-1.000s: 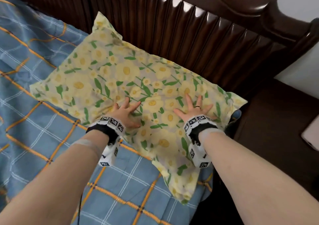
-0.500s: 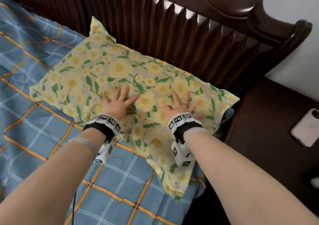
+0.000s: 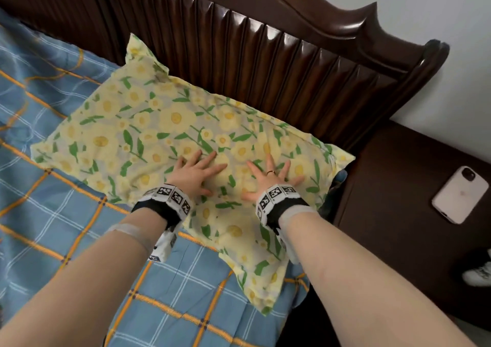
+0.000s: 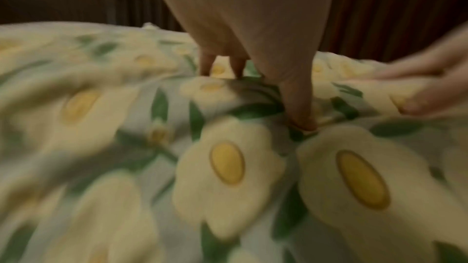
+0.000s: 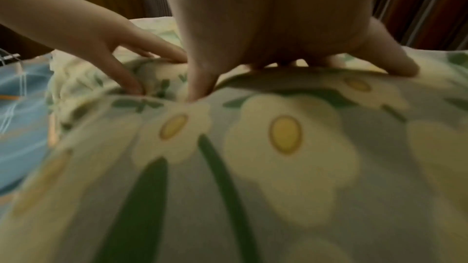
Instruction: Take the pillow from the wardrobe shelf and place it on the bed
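The pillow [image 3: 148,131], yellow with daisies and green leaves, lies flat on the bed's blue plaid sheet [image 3: 53,213] against the dark headboard. My left hand [image 3: 198,170] presses on its near middle with fingers spread. Beside it my right hand [image 3: 271,175], wearing a ring, presses flat with fingers spread too. In the left wrist view my left hand [image 4: 253,79] pushes its fingertips into the pillow cover [image 4: 228,167]. The right wrist view shows my right hand [image 5: 278,61] on the pillow [image 5: 278,157], with the left hand's fingers at left.
A dark wooden headboard [image 3: 279,49] rises right behind the pillow. A dark nightstand [image 3: 398,187] stands at the right with a white phone [image 3: 458,193] lying on it. A shoe [image 3: 478,272] shows at the right edge. The pillow's near corner overhangs the bed's right side.
Both hands have slid a little farther onto the pillow and stay spread on it. The camera has shifted, bringing the nightstand and phone into view.
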`<state>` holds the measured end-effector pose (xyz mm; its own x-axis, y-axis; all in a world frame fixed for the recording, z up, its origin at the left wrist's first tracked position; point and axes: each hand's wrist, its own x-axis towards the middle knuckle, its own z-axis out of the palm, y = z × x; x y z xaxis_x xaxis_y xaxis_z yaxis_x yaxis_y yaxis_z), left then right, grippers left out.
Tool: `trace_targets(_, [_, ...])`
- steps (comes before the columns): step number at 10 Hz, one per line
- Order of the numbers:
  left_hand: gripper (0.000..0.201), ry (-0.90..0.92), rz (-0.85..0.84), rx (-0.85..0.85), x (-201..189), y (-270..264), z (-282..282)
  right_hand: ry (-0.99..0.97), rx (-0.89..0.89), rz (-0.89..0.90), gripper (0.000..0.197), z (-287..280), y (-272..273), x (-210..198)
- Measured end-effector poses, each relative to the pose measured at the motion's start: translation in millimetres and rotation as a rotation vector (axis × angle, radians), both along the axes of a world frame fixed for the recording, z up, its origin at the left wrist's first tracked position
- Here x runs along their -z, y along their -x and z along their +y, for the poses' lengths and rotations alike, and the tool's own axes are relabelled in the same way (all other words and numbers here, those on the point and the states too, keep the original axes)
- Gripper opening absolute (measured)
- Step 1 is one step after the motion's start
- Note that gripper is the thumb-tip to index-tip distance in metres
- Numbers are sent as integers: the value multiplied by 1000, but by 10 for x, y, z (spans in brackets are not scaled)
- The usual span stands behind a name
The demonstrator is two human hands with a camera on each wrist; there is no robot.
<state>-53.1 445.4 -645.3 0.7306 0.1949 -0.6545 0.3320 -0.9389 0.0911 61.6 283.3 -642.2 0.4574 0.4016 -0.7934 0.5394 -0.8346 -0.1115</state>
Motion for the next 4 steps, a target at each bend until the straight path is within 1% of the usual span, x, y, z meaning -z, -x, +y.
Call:
trace_targets(1, [76, 27, 30, -68, 36, -161, 60, 38, 94, 89, 87, 151, -168, 80])
trace_targets(2, [58, 108, -73, -132, -64, -180, 102, -30, 122, 145, 76, 200, -263, -44])
trace_targets(3, [50, 81, -192, -223, -240, -5, 155, -397, 259, 31, 59, 116, -296, -421])
trace_targets(4, [45, 48, -169, -253, -440, 244, 205, -962, 465, -13, 38, -206, -262, -1185])
